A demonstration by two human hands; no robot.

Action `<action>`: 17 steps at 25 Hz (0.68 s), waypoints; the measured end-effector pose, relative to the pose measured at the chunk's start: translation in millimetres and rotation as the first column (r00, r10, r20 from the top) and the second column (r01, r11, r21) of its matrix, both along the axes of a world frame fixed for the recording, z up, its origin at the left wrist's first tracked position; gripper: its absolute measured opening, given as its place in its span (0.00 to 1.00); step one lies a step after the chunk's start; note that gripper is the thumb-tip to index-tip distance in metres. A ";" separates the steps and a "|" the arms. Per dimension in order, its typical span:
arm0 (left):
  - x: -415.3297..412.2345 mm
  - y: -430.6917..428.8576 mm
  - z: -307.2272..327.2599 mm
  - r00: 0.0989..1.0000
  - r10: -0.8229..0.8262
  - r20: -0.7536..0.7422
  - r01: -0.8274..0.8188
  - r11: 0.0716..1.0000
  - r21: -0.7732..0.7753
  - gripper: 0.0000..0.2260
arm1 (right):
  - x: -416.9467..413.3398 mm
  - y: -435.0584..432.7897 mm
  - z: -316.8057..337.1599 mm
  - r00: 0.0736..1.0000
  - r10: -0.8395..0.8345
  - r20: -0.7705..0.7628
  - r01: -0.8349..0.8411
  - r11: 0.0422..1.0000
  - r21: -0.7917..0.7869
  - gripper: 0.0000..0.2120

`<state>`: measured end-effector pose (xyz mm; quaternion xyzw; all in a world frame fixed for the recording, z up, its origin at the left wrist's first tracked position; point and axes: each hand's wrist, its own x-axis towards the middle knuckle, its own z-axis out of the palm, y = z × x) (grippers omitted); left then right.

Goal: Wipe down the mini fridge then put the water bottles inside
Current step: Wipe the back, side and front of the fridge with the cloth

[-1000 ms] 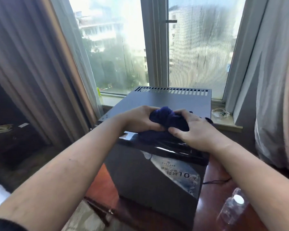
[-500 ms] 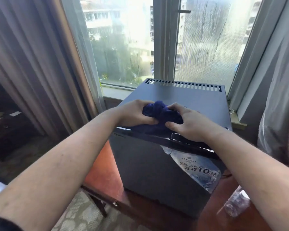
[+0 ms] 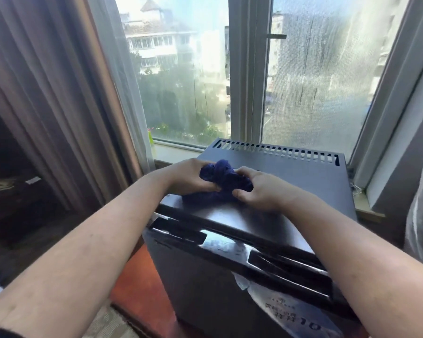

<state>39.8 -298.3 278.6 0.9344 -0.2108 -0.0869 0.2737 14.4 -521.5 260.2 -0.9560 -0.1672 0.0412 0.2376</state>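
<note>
Both hands (image 3: 191, 176) slid cloth (image 3: 220, 176) rearward (fridge (image 3: 303, 181) top).

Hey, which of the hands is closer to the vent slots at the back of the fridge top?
Right. The right hand lies on the mini fridge top, just in front of the vent slots. The left hand sits near the top's left edge, off to their side. Both grip the blue cloth.
</note>
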 end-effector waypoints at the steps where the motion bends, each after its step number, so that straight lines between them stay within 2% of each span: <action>1: 6.5 0.6 -1.3 1.000 0.005 0.004 -0.005 1.000 -0.002 0.13 | 8.8 0.8 0.6 1.000 -0.001 -0.013 0.001 1.000 -0.012 0.27; 5: 34.3 5.4 -8.0 1.000 0.018 0.023 -0.017 0.999 -0.030 0.14 | 35.8 5.4 2.7 0.998 -0.017 -0.054 0.015 0.999 -0.028 0.28; 9: 68.6 9.1 -8.9 0.997 -0.070 0.044 0.071 0.997 -0.037 0.13 | 48.6 12.8 3.5 0.994 -0.092 -0.056 0.092 0.996 -0.008 0.27; 14: 110.8 16.6 -15.3 0.973 -0.219 0.077 0.224 0.973 -0.055 0.07 | 43.7 35.7 1.8 0.959 -0.283 -0.030 0.284 0.958 0.040 0.24; 17: 122.4 20.9 -20.1 0.944 -0.307 0.117 0.316 0.947 -0.065 0.09 | 26.4 57.4 -1.1 0.904 -0.428 0.005 0.428 0.904 0.020 0.23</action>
